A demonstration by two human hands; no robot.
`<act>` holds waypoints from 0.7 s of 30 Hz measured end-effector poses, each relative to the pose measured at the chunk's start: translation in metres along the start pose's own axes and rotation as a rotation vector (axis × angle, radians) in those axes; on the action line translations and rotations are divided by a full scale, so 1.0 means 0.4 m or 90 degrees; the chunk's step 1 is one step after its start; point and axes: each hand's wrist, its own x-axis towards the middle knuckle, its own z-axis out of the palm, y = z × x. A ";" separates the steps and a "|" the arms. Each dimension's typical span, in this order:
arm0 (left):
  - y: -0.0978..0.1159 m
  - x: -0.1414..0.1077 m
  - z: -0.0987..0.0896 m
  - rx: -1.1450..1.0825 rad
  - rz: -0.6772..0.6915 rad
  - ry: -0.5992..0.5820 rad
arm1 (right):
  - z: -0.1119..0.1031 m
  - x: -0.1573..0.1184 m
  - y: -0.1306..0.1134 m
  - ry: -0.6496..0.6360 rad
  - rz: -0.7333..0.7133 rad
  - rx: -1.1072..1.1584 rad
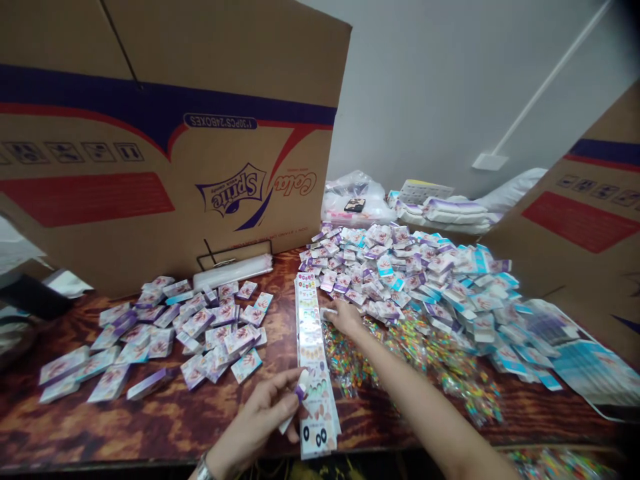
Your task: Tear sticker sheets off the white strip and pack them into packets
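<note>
Lower centre: left hand, grip clenched on small white-purple packet, just beside printed strip; right hand, grip released, rests at card pile edge on counter.

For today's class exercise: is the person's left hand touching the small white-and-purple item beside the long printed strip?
Touching: the head view shows the left hand pinching the white-and-purple item between thumb and fingers.
</note>
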 end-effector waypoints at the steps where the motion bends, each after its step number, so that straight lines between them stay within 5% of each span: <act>1: -0.002 -0.002 -0.002 0.001 -0.006 -0.007 | 0.001 0.003 -0.001 -0.002 0.008 -0.020; 6: 0.000 -0.011 0.000 -0.006 0.000 -0.008 | -0.008 0.012 -0.008 -0.034 0.022 -0.067; 13: 0.022 -0.025 0.015 -0.064 0.019 -0.004 | -0.033 -0.018 -0.004 0.016 -0.075 0.044; 21: 0.070 -0.021 0.039 -0.155 0.089 0.013 | -0.136 -0.194 -0.046 0.035 -0.263 0.200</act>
